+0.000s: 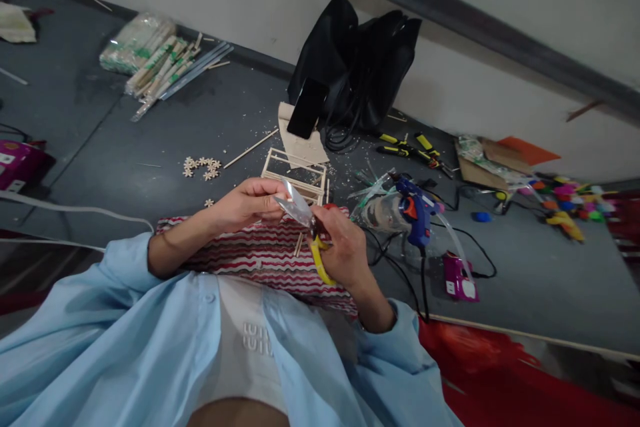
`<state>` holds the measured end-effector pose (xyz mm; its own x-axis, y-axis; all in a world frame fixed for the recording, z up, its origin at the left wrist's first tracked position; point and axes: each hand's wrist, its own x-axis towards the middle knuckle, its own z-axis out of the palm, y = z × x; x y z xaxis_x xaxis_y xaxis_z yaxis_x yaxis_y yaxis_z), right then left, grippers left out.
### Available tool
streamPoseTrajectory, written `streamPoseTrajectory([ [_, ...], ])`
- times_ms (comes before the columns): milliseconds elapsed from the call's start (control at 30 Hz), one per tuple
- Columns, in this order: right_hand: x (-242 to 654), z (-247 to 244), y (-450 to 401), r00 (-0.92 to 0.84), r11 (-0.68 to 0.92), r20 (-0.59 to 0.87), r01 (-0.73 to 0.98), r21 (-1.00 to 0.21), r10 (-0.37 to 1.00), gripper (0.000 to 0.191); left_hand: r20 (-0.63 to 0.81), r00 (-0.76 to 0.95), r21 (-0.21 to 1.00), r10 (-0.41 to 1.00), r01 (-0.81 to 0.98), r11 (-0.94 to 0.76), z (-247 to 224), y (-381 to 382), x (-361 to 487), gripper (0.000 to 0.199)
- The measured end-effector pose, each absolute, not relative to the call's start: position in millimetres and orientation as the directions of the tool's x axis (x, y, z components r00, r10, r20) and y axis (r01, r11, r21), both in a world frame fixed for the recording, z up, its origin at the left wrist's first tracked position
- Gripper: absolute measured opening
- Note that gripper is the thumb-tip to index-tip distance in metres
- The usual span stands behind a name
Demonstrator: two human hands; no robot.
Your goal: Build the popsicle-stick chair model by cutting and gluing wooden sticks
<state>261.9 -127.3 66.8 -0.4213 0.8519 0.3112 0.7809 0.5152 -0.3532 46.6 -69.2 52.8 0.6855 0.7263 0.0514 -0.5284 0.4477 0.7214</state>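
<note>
My right hand (344, 245) is wrapped round the yellow handle of a pair of scissors (299, 205), whose blades are parted and point up and left. Near the blade tips, my left hand (254, 204) is closed in a pinch on something small and pale that I cannot make out. A frame of thin wooden sticks (295, 177) lies on the table just beyond both hands. Small wooden flower-shaped pieces (203, 167) sit to its left, beside a loose stick (251, 149). Beneath my hands is a red and white striped cloth (240, 253).
A black bag (355, 67) and phone (308, 108) stand beyond the frame. Bundled sticks (163, 70) lie back left. Right are pliers (410, 150), a blue glue gun (417, 210) with cables, a purple box (460, 277) and a colourful pile (570, 200).
</note>
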Motion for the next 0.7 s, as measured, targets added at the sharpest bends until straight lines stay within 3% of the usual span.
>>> streamPoseTrajectory([
  [700, 261.8, 71.3, -127.0, -0.454, 0.5, 0.212, 0.759, -0.417, 0.865, 0.039, -0.007, 0.73, 0.693, 0.683, -0.489, 0.529, 49.4, -68.8, 42.1, 0.026],
])
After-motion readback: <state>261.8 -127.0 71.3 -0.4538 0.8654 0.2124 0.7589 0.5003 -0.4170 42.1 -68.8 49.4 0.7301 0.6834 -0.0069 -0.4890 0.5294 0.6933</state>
